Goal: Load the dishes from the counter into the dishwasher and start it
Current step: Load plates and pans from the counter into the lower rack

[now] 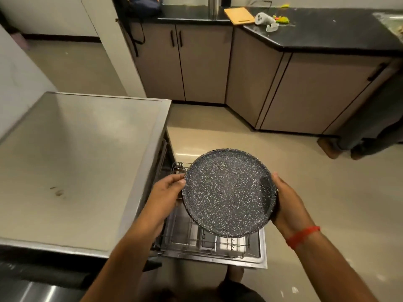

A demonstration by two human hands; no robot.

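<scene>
Pale grey and bare, the dishwasher's top panel point(82, 162) fills the view from 8 to 10 o'clock, and the dark worktop point(327, 31) runs along 12 to 2 o'clock with a wooden cutting board point(238, 15) on it; below the hands, at about 6 o'clock, the dishwasher door point(262, 249) lies dropped open with the wire lower rack point(196, 238) pulled out over it; the speckled dark plate point(229, 192) hangs directly above that rack, near flat and tipped a little, its 12 o'clock edge out over the floor and its 6 o'clock edge over the rack's tines point(231, 243); the left hand point(165, 190) holds the rim at 9 o'clock, thumb on top and fingers point(174, 178) curled under it; the right hand point(287, 203) cups the rim at 3 o'clock, thumb over the edge, gripping as well; both hands are equally near, one at each end of the plate's width. The move probably turns on this: the tines lie straight down, so the plate likely has to be stood on edge before it can drop between them; which slot it suits cannot be told, since the plate hides most of the rack.
</scene>
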